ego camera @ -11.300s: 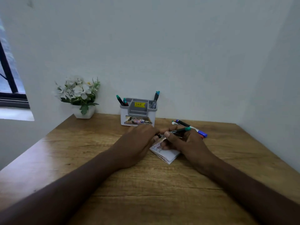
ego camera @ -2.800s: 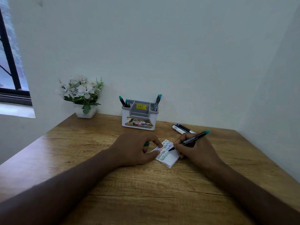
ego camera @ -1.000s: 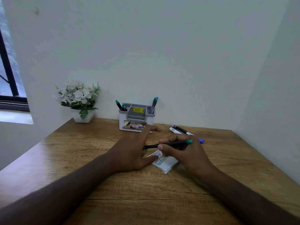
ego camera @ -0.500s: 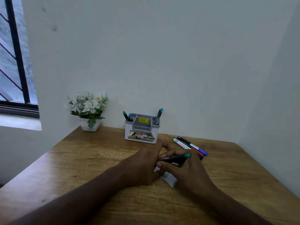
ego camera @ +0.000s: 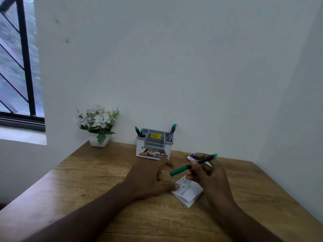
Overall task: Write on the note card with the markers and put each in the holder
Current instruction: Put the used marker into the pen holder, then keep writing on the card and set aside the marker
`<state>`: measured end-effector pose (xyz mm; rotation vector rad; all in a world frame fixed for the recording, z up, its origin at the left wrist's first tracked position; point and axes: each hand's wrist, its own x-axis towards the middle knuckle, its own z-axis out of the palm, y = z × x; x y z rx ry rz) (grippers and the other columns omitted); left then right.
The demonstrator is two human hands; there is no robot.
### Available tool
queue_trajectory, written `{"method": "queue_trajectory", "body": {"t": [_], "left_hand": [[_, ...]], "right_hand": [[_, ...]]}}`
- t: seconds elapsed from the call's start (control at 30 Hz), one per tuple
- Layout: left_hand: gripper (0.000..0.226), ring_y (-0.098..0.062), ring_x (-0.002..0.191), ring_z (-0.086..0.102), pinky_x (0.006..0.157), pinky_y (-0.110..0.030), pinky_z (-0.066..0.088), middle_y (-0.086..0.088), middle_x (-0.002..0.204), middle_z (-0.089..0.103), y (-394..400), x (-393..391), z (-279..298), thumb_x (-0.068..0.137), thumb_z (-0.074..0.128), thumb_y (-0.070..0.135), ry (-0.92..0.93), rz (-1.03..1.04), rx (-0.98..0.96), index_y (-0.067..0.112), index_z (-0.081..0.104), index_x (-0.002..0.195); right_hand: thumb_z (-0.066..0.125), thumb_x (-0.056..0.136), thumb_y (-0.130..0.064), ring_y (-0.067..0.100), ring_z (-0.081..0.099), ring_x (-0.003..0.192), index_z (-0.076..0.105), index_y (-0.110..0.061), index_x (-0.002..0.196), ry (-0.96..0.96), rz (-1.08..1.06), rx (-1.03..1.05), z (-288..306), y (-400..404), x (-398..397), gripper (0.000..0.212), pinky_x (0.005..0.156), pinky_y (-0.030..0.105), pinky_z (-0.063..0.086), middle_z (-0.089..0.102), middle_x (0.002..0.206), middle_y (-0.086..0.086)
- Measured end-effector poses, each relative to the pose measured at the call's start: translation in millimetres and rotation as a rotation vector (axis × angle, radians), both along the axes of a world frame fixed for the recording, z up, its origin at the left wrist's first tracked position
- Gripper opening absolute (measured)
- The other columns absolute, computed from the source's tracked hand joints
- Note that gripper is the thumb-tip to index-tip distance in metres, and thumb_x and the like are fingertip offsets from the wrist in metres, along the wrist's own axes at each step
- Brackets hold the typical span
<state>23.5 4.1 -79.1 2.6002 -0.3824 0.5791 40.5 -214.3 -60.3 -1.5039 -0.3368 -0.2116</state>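
My right hand (ego camera: 208, 173) grips a capped green marker (ego camera: 192, 165), held above the wooden table with its cap end pointing left. Below it lies the white note card pad (ego camera: 187, 193), covered in coloured writing. My left hand (ego camera: 148, 179) rests on the table with loose fingers, its thumb tip touching the pad's left edge. The grey and white holder (ego camera: 153, 145) stands at the back by the wall, with markers in its left and right slots. Loose markers (ego camera: 191, 156) lie behind my right hand, mostly hidden.
A white pot of white flowers (ego camera: 97, 124) sits at the back left of the wooden table (ego camera: 87, 180). White walls close in behind and to the right. A barred window (ego camera: 17, 67) is on the left.
The cap is back on the green marker. My hands have come apart: the left let go and dropped to the table, the right lifted the marker. The camera tilted up.
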Motion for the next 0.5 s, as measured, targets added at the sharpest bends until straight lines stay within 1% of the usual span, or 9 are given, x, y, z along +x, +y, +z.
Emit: {"method": "queue_trajectory", "body": {"t": [0.07, 0.13, 0.2, 0.27, 0.37, 0.43, 0.5], "left_hand": [[0.065, -0.001, 0.074, 0.059, 0.061, -0.020, 0.044, 0.015, 0.076, 0.063, 0, 0, 0, 0.074, 0.058, 0.090, 0.012, -0.019, 0.044, 0.050, 0.055, 0.125], [0.061, -0.003, 0.074, 0.059, 0.063, -0.022, 0.047, 0.014, 0.075, 0.062, 0, 0, 2, 0.076, 0.059, 0.088, 0.033, -0.029, 0.048, 0.050, 0.057, 0.124], [0.058, -0.004, 0.075, 0.061, 0.065, -0.027, 0.053, 0.014, 0.073, 0.063, 0, 2, 1, 0.076, 0.062, 0.086, 0.048, -0.050, 0.016, 0.052, 0.058, 0.123], [0.056, -0.004, 0.076, 0.063, 0.067, -0.030, 0.056, 0.015, 0.072, 0.064, 3, 3, -1, 0.076, 0.062, 0.086, 0.055, -0.069, -0.003, 0.053, 0.060, 0.121], [0.051, -0.005, 0.078, 0.063, 0.065, -0.028, 0.054, 0.016, 0.075, 0.066, 3, 3, -2, 0.077, 0.062, 0.085, 0.058, -0.099, -0.013, 0.054, 0.065, 0.117], [0.051, -0.005, 0.080, 0.063, 0.064, -0.024, 0.050, 0.017, 0.079, 0.068, 4, 4, -2, 0.078, 0.060, 0.086, 0.040, -0.108, -0.016, 0.053, 0.067, 0.116], [0.054, -0.004, 0.080, 0.063, 0.063, -0.022, 0.049, 0.017, 0.083, 0.069, 5, 5, -3, 0.077, 0.058, 0.087, 0.017, -0.112, -0.009, 0.053, 0.068, 0.117]], "right_hand": [[0.074, 0.095, -0.014, 0.025, 0.080, 0.077, 0.052, -0.017, 0.132, -0.084, -0.076, -0.052, 9, -2, 3, 0.043, 0.078, 0.040, 0.064, 0.082, 0.091, 0.012], [0.077, 0.094, -0.016, 0.015, 0.080, 0.076, 0.038, -0.028, 0.142, -0.193, -0.151, -0.180, 21, 1, 8, 0.063, 0.075, 0.029, 0.064, 0.082, 0.085, 0.006], [0.080, 0.092, -0.016, 0.008, 0.079, 0.071, 0.031, -0.029, 0.148, -0.337, -0.207, -0.324, 34, 10, 18, 0.075, 0.071, 0.022, 0.063, 0.080, 0.080, 0.002], [0.080, 0.093, -0.014, 0.005, 0.077, 0.069, 0.033, -0.025, 0.148, -0.445, -0.248, -0.353, 46, 24, 32, 0.073, 0.069, 0.018, 0.062, 0.079, 0.082, -0.001], [0.077, 0.095, -0.013, 0.007, 0.077, 0.070, 0.036, -0.025, 0.147, -0.498, -0.324, -0.272, 64, 46, 60, 0.067, 0.067, 0.007, 0.055, 0.078, 0.085, 0.002], [0.078, 0.094, -0.012, 0.008, 0.076, 0.072, 0.037, -0.027, 0.148, -0.531, -0.338, -0.285, 75, 61, 77, 0.068, 0.066, 0.007, 0.055, 0.077, 0.085, 0.003], [0.078, 0.094, -0.010, 0.006, 0.074, 0.071, 0.038, -0.026, 0.149, -0.565, -0.334, -0.337, 78, 73, 90, 0.070, 0.066, 0.008, 0.055, 0.075, 0.082, 0.002]]}}
